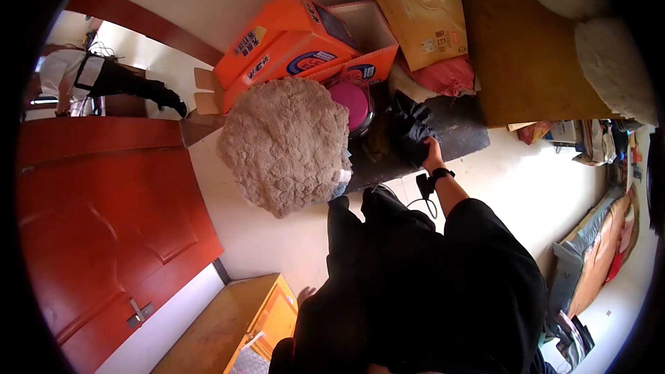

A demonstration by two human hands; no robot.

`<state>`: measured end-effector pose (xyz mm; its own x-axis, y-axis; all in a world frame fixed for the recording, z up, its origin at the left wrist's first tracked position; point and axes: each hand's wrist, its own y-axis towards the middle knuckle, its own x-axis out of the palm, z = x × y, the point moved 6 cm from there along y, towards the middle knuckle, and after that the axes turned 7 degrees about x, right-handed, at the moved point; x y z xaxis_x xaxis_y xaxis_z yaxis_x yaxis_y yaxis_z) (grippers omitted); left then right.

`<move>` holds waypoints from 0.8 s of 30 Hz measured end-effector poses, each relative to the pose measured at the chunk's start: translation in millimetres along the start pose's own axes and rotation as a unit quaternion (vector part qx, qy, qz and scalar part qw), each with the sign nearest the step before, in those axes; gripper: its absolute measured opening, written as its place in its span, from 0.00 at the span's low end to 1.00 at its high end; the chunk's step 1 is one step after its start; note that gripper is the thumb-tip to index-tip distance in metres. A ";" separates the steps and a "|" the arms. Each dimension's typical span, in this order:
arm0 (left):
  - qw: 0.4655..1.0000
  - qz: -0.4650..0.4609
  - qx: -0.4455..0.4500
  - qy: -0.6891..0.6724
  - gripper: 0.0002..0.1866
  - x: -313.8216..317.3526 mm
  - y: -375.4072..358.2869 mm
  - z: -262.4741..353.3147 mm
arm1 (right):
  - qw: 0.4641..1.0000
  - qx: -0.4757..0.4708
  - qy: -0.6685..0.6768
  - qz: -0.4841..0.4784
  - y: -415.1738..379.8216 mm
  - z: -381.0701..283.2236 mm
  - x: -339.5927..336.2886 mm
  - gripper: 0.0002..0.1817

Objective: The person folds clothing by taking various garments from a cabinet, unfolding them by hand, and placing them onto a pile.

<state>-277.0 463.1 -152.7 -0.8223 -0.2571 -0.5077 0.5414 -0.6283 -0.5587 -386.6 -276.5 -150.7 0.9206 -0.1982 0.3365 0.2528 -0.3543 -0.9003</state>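
My right hand (434, 155) is closed on the near edge of a crumpled, slightly shiny black plastic bag (410, 128), which lies on a dark bench top (464, 125). Down at my left side, my left hand (305, 294) shows only in part past my dark clothing; its visible fingers look loosely apart and hold nothing. Left of the bag sits a round container with a magenta lid (350, 105). Beside that is a large, round grey-brown textured cushion-like object (287, 145), partly covering the bench.
Orange cartons (277, 48) with open flaps stand behind the bench. A tan box (422, 14) rests above pink cloth (447, 76). A red door (118, 228) is on the left, with a yellow cabinet (270, 315) near it. Stacked flat items (589, 256) line the right wall.
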 end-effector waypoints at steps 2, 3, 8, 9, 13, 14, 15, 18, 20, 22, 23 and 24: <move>0.995 -0.048 -0.076 -0.049 0.22 13.9 3.6 8.7 | 1.000 -0.018 -0.023 0.000 -8.2 -12.8 -1.4 0.05; 0.987 -0.061 -0.114 -0.093 0.22 15.8 9.0 17.8 | 0.998 -0.036 -0.046 0.008 -11.0 -21.5 -6.5 0.05; 0.923 -0.038 -0.212 -0.319 0.21 -0.5 130.6 127.6 | 0.995 -0.102 0.014 0.002 -51.6 -92.1 -1.4 0.06; 0.941 -0.025 -0.180 -0.284 0.18 -5.9 165.3 153.6 | 0.996 -0.086 0.023 -0.027 -54.5 -109.8 -2.3 0.08; 0.975 0.001 0.068 -0.212 0.14 -22.9 267.1 244.9 | 0.976 -0.190 0.014 -0.103 -138.8 -184.5 30.5 0.05; 0.971 0.009 0.088 -0.223 0.15 -32.3 268.7 293.4 | 0.960 -0.249 -0.039 -0.124 -159.1 -199.4 38.4 0.05; 0.966 0.018 0.109 -0.235 0.16 -37.7 268.3 330.8 | 0.959 -0.250 -0.043 -0.129 -162.0 -204.7 36.1 0.05; 0.974 -0.008 0.095 -0.204 0.17 -23.3 268.5 334.1 | 0.946 -0.247 -0.086 -0.190 -117.9 -231.8 4.2 0.04; 0.996 -0.028 0.074 -0.043 0.17 -13.8 245.0 332.6 | 0.868 -0.419 -0.225 -0.140 -85.4 -223.4 -24.8 0.03; 0.987 -0.039 0.127 0.093 0.17 4.3 217.9 296.7 | 0.944 -0.263 -0.156 -0.127 -37.9 -186.6 -44.7 0.06; 0.988 -0.042 0.106 0.106 0.17 19.6 202.4 257.3 | 0.946 -0.244 -0.168 -0.133 -12.8 -166.7 -56.2 0.09; 0.988 -0.086 0.057 0.112 0.18 20.0 171.4 250.6 | 0.916 -0.247 -0.267 -0.170 9.1 -147.2 -60.0 0.11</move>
<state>-244.7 166.2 -94.2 -0.8341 0.0212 -0.5512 0.3638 -0.7299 -0.5786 -483.3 -402.4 -138.5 0.8617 0.4284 0.2721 0.5072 -0.7089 -0.4901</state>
